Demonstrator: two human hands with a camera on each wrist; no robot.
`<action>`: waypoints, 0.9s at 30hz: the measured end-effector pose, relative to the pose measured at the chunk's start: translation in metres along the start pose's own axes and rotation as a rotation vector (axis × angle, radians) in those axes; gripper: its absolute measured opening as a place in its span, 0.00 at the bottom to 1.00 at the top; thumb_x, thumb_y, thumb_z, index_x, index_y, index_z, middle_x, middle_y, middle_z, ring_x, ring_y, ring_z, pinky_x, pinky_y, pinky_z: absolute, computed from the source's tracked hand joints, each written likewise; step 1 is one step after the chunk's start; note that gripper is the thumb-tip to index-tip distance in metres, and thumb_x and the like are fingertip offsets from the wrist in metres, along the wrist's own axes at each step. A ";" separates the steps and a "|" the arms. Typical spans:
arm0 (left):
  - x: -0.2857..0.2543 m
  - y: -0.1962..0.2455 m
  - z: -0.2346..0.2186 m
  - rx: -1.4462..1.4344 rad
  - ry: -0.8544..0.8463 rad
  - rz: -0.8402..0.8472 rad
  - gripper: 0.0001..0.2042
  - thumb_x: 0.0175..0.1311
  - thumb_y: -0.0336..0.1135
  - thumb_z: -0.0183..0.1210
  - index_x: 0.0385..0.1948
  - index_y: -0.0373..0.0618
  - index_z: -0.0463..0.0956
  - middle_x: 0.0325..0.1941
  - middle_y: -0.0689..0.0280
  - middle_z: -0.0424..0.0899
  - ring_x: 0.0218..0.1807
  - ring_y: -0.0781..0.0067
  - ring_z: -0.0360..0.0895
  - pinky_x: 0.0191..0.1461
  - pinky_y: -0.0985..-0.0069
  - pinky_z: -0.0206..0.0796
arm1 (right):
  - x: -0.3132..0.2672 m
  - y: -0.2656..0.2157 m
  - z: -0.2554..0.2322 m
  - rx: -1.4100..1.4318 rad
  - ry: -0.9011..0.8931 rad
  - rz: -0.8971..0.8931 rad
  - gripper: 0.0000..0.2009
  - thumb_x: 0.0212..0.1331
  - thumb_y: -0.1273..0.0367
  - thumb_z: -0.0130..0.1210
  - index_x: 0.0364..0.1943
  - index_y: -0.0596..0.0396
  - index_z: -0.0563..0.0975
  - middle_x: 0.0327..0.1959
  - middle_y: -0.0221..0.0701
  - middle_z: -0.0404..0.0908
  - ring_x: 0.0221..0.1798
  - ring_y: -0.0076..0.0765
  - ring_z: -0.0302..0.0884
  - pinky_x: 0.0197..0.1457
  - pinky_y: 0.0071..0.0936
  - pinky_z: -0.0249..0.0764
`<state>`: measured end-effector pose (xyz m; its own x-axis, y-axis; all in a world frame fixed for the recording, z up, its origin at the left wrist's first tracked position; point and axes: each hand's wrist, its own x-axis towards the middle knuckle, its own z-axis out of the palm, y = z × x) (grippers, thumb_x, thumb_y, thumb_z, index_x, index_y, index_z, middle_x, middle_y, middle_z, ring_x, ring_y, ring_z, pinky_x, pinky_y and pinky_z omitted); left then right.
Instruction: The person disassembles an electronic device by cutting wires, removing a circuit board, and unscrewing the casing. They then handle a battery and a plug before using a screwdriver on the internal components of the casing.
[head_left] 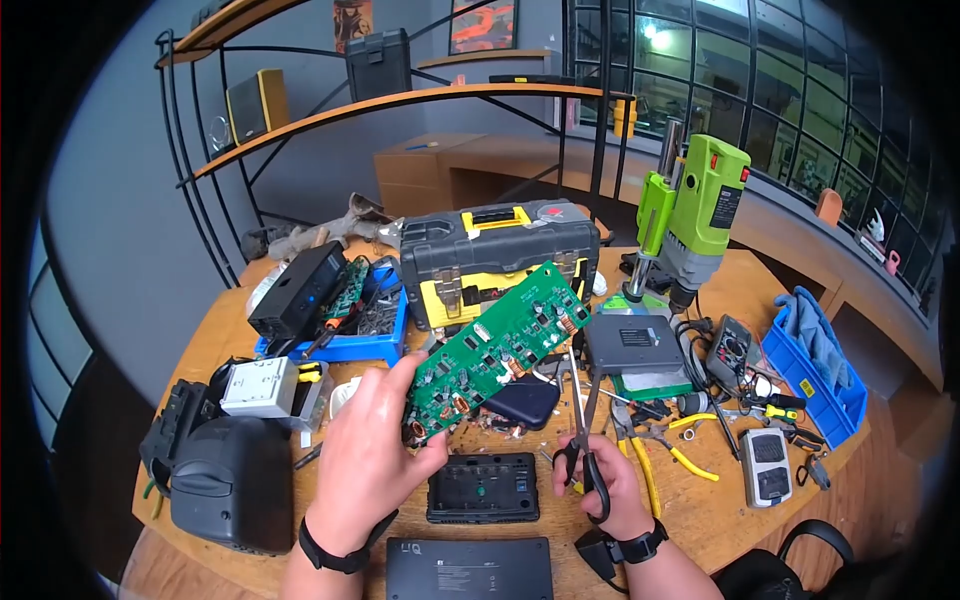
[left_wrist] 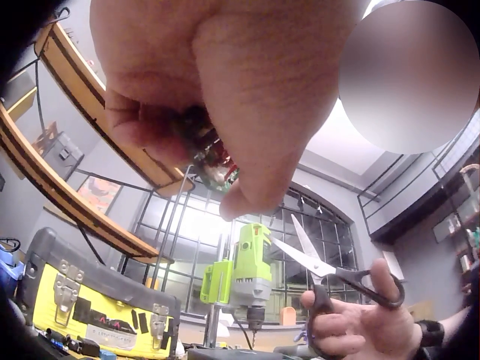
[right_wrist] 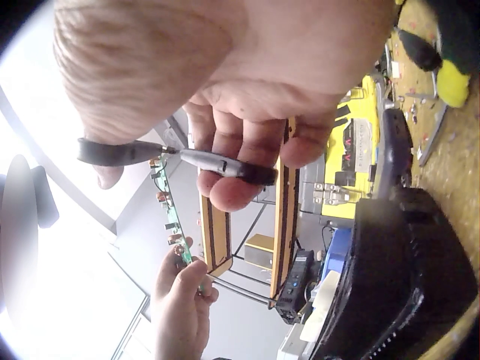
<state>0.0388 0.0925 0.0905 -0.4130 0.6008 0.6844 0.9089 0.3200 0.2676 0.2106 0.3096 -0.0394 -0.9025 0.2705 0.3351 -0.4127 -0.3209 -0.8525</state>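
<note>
Nearest to the camera, a bare left hand (head_left: 365,450) was seen, with its thumb and fingers pinched firmly on the 8 o'clock end of a long, rectangular green printed circuit board (head_left: 500,345). The board was raised above the wooden table (head_left: 225,345) and was held tilted, its long axis running from 8 o'clock to 2 o'clock; from this hand it extended toward 2 o'clock.

By the bare right hand (head_left: 622,490), a pair of steel scissors with black handles (head_left: 581,438) was held, thumb and fingers being engaged in the loops and spread partly apart. The blades were parted in a narrow V and were directed toward 12 o'clock, just beside the free end of the board. From the right hand, the board was found at 11 o'clock. The left hand was the nearer one to it; whether it was touched by the blades could not be told.

This relation, blade tips to free end, was judged the decisive one. Below the board, at 6 o'clock, a black rectangular plastic housing (head_left: 483,487) was placed.
</note>
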 end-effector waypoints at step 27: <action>-0.001 -0.003 0.000 -0.395 -0.317 -0.300 0.38 0.51 0.30 0.71 0.67 0.43 0.65 0.56 0.57 0.80 0.55 0.64 0.80 0.59 0.71 0.72 | 0.003 0.004 -0.002 -0.060 0.056 -0.097 0.27 0.65 0.79 0.63 0.68 0.60 0.69 0.42 0.33 0.80 0.42 0.26 0.80 0.49 0.25 0.76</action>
<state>0.0365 0.0908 0.0885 -0.5973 0.7353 0.3203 0.6773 0.2486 0.6924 0.2066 0.3107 -0.0425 -0.8495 0.3488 0.3958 -0.4884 -0.2362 -0.8401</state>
